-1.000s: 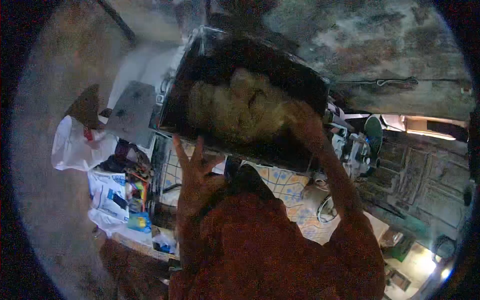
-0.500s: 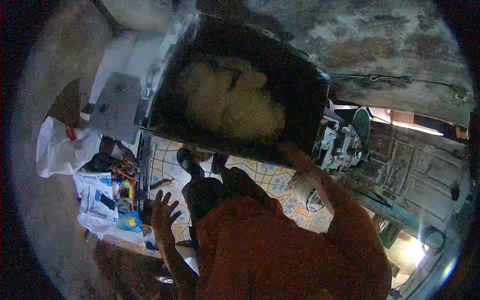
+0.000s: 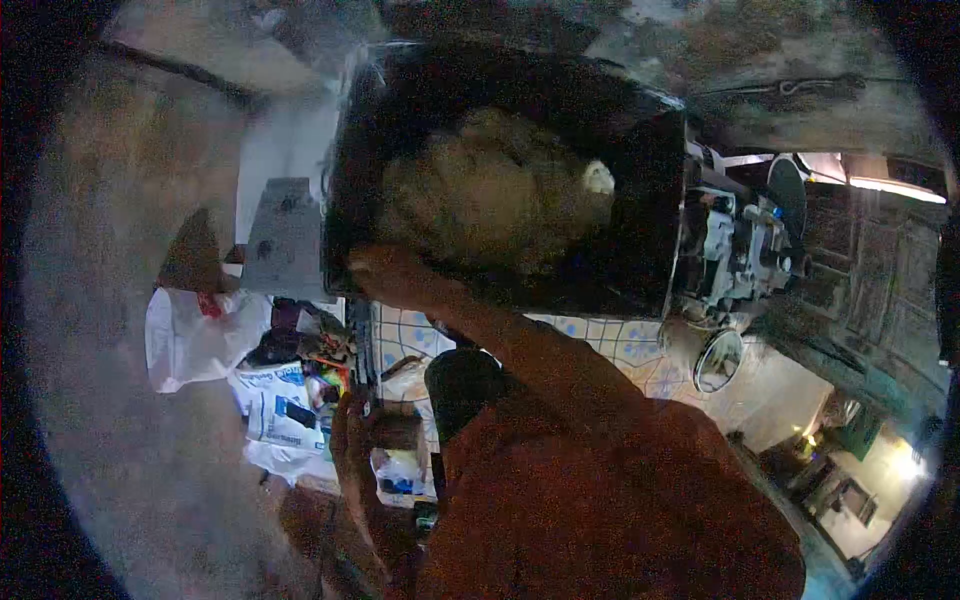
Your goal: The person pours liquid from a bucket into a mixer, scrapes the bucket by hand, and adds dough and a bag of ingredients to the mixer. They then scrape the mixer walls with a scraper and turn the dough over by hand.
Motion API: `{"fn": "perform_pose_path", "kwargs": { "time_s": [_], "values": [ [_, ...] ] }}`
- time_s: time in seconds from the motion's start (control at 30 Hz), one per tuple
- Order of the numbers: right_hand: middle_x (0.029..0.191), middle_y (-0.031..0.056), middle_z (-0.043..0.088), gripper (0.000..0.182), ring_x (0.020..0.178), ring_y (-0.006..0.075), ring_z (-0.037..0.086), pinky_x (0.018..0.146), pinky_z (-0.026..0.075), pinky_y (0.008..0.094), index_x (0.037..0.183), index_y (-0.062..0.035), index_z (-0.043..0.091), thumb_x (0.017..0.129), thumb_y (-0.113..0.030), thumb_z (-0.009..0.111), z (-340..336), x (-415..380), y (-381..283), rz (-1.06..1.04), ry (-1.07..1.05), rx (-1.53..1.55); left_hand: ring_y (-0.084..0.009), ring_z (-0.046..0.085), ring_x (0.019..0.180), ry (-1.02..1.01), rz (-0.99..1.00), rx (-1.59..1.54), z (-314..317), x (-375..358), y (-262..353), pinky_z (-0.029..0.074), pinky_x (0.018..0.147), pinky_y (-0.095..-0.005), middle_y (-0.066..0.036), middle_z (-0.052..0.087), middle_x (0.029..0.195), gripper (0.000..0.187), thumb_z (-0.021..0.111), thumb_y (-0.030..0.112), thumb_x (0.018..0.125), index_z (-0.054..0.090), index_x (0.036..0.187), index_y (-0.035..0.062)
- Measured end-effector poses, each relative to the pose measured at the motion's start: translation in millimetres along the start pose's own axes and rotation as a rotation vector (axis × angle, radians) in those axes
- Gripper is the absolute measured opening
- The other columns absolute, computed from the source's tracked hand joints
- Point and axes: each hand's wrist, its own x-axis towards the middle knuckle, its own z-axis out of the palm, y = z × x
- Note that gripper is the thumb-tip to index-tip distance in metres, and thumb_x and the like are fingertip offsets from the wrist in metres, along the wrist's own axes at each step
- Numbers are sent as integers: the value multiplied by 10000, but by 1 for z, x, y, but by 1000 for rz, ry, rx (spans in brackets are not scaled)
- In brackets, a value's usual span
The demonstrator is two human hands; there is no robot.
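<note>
A dark, box-shaped tub [image 3: 640, 250] holds a large pale-brown lump [image 3: 470, 190] that looks like dough. One small white patch [image 3: 598, 178] shows at the lump's right side. My right hand [image 3: 385, 270] reaches across my body to the tub's near left corner, beside the lump. Its fingers are dim and blurred, so their grip does not show. Low on the left, my left hand [image 3: 352, 440] hangs with its fingers stretched out and nothing in it. Behind it lie printed white bags.
Machinery [image 3: 740, 250] with a wheel is fixed at the tub's right. Below it stands a round bucket [image 3: 718, 360]. A grey panel [image 3: 280, 235] sits at the tub's left, above a white plastic bag [image 3: 200, 335]. Patterned tiles [image 3: 640, 345] cover the floor.
My right hand has swung from the tub's near right side to its near left corner. My left hand has turned edge-on. The view has shifted, and the white patch now shows on the lump.
</note>
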Motion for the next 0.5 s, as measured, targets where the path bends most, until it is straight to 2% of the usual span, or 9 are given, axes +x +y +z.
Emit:
{"fn": "perform_pose_path", "kwargs": {
  "time_s": [0.07,0.1,0.17,0.3,0.33,0.37,0.43,0.47,0.5],
  "values": [
    [1047,178,635,265,948,334,626,829,503,446,998,-51,650,862,-277,617,-27,-36,27,-155,-1,304,-196,581,1084,-13,104,224,1,8,-18,489,879,-346,-96,562,1271,566,604,370,906,462,1362,67],
    [1063,169,629,254,946,324,629,820,508,442,1016,-61,646,858,-259,631,-39,-55,38,-146,-12,385,-199,584,1086,-84,-166,257,21,6,30,487,890,-355,-105,566,1274,578,623,319,899,434,1378,58],
    [1085,149,620,290,944,316,628,810,517,417,1083,-96,644,846,-261,660,-51,-96,57,-319,271,-245,-202,586,1083,-102,-95,75,55,7,45,484,898,-354,-107,569,1265,585,639,292,887,431,1377,49],
    [1041,139,614,325,944,292,615,828,507,392,1140,-124,597,846,-246,668,-51,-126,71,-457,625,-344,-214,586,1081,-220,-29,-293,119,35,66,477,918,-352,-124,571,1246,627,689,213,843,417,1371,11],
    [1041,139,614,325,944,292,615,828,507,392,1140,-124,597,846,-246,668,-50,-130,60,-463,627,-345,-212,585,1080,-249,168,-279,143,37,78,477,916,-346,-127,573,1241,622,702,194,833,431,1358,1],
    [1049,139,607,307,957,286,605,853,490,385,1132,-113,591,863,-246,655,-51,-133,37,-280,404,176,-210,584,1080,-276,364,-261,156,35,90,477,914,-340,-131,575,1235,616,716,175,822,445,1344,-8],
    [1110,119,577,323,1000,254,569,916,436,372,1143,-74,552,911,-288,616,-65,-154,-6,1,-40,1044,-199,592,1049,-240,350,-144,161,21,117,483,894,-329,-126,593,1207,572,718,166,822,479,1311,-8],
    [1110,119,577,323,1000,254,569,916,436,372,1143,-74,552,911,-288,616,-77,-159,-14,-11,-41,1043,-188,601,1019,-208,326,-29,164,15,131,490,874,-318,-121,611,1178,528,721,157,822,513,1278,-7],
    [1189,134,552,401,1065,274,551,951,420,391,1202,-76,527,908,-333,617,-89,-166,-16,-63,-77,881,-158,614,919,-119,1,-179,170,13,142,508,796,-300,-102,652,1079,399,726,164,821,600,1162,-2]
  ]
}}
